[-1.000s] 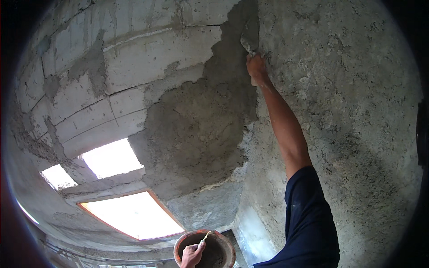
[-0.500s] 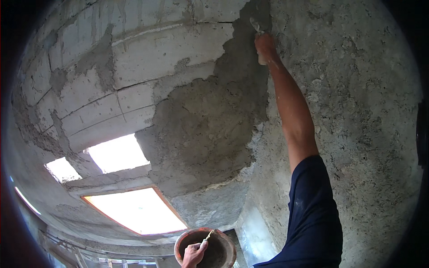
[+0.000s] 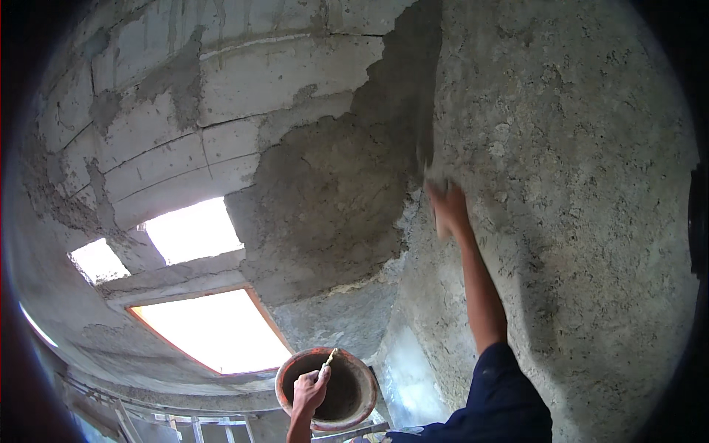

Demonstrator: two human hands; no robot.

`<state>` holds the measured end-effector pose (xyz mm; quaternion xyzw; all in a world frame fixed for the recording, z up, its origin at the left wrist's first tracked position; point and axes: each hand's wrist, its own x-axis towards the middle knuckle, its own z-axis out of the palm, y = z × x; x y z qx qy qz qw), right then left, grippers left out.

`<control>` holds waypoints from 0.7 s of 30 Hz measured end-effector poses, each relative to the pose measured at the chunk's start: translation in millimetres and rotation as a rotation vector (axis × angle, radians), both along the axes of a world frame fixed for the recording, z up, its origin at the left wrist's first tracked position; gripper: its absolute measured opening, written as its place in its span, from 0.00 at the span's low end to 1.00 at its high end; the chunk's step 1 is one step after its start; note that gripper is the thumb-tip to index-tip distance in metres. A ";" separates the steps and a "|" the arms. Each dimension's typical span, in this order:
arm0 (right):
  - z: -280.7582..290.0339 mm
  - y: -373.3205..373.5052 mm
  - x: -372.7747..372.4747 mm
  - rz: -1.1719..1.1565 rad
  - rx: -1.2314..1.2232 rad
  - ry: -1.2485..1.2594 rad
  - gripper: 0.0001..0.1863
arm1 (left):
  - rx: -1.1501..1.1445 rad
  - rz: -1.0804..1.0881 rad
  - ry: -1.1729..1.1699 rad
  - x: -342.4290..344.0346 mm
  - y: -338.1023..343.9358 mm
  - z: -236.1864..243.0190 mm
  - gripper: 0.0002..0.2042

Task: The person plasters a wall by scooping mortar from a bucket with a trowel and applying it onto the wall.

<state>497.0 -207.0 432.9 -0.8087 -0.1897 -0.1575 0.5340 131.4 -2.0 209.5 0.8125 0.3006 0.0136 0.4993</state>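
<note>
by the wall corner: the right hand (image 3: 450,205) is raised in front of the seam, where the dark damp mortar patch (image 3: 325,192) meets the rough grey wall (image 3: 583,148)
right fingers: look closed around a trowel (image 3: 443,232); the pale handle end shows below the fist, the blade too blurred to make out; whether it touches the wall, cannot tell
why there: a long reach from the dark blue sleeve (image 3: 498,387), probably so the blade can follow the narrow inside corner
low at centre: a round bucket (image 3: 371,387) with worn orange-red on its rim, mouth up, dark inside; contents unclear
left hand (image 3: 310,390): over the bucket's near left side, thumb and fingers clamped on a slim pale strip (image 3: 330,357) reaching toward the far rim
why so: the strip is perhaps a rope handle; gripping it would keep the bucket level and near the wall
left of patch: bare pale blockwork (image 3: 288,77), with a bright framed window opening (image 3: 214,332) below
brands, labels, writing: none legible
</note>
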 end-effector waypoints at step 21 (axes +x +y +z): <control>-243.0 -127.5 -332.0 0.149 -0.669 0.567 0.24 | -0.359 -0.029 0.116 -43.3 -33.4 -39.8 0.25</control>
